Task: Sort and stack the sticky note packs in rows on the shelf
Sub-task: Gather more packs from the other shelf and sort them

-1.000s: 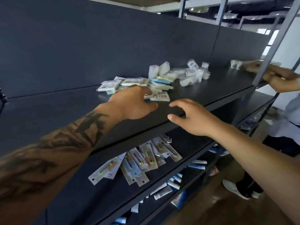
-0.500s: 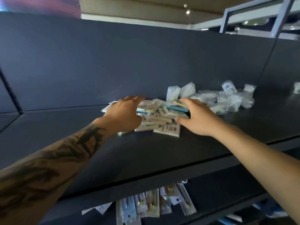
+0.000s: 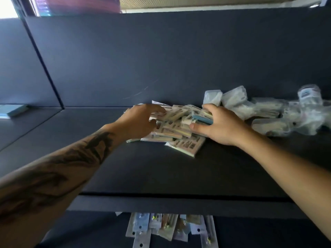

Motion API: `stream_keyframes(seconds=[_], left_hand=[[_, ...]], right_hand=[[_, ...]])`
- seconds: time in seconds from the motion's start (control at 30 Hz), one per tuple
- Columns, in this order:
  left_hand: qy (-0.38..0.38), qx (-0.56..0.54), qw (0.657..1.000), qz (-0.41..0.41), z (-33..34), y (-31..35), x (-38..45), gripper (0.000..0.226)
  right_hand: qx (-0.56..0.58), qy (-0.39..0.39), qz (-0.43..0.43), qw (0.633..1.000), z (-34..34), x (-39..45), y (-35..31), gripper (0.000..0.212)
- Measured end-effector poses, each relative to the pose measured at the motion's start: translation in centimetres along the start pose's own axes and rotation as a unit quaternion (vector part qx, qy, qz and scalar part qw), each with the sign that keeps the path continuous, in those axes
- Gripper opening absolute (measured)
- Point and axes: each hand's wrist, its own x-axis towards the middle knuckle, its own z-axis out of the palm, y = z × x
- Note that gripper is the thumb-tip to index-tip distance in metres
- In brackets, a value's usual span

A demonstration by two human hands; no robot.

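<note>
A loose pile of sticky note packs [image 3: 179, 138] lies on the dark shelf [image 3: 161, 174] near the back panel, most of them pale with printed labels. My left hand [image 3: 139, 122] reaches over the pile's left side, fingers on top and thumb below a pale pack [image 3: 172, 113]. My right hand [image 3: 222, 127] is at the pile's right side and pinches a blue pack [image 3: 202, 119] between thumb and fingers. The packs under both hands are partly hidden.
Crumpled clear plastic bags [image 3: 272, 115] lie right of the pile. A light blue pack [image 3: 14, 110] sits in the neighbouring bay at far left, beyond a divider [image 3: 44, 68]. Hanging blister packs [image 3: 168, 228] lie on the lower shelf.
Both hands went from the shelf's front edge onto the pile. The right hand has closed on the blue pack, and the view has tilted up and nearer.
</note>
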Motion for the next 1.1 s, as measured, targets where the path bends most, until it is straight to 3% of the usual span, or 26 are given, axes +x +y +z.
stream_keyframes(seconds=[0.1, 0.17, 0.27, 0.37, 0.47, 0.77, 1.1], left_hand=[[0.019, 0.01, 1.0, -0.004, 0.4, 0.4, -0.9, 0.051], [0.025, -0.004, 1.0, -0.018, 0.4, 0.9, -1.6, 0.052], [0.027, -0.041, 0.998, -0.025, 0.4, 1.5, -2.4, 0.037], [0.068, -0.045, 0.996, -0.029, 1.1, 2.0, -2.9, 0.036], [0.122, -0.023, 0.992, -0.037, 1.9, 2.3, -3.2, 0.035], [0.19, -0.066, 0.979, -0.006, -0.6, 0.9, -9.8, 0.026], [0.182, -0.027, 0.982, -0.048, -9.2, -6.9, -25.5, 0.028]], right_hand=[[-0.024, 0.065, -0.059, 0.996, 0.9, -0.7, -0.1, 0.078], [-0.015, 0.086, -0.093, 0.992, 1.4, -1.1, -0.1, 0.064], [0.008, 0.114, -0.132, 0.985, 1.5, -1.4, -0.2, 0.044], [0.003, 0.131, -0.161, 0.978, 1.7, -1.7, -0.5, 0.033], [0.001, 0.135, -0.181, 0.974, 1.8, -2.1, -0.8, 0.032], [-0.084, 0.231, -0.23, 0.942, 2.0, -5.2, -3.4, 0.028], [-0.04, 0.215, -0.326, 0.92, 8.2, -12.9, -19.0, 0.032]])
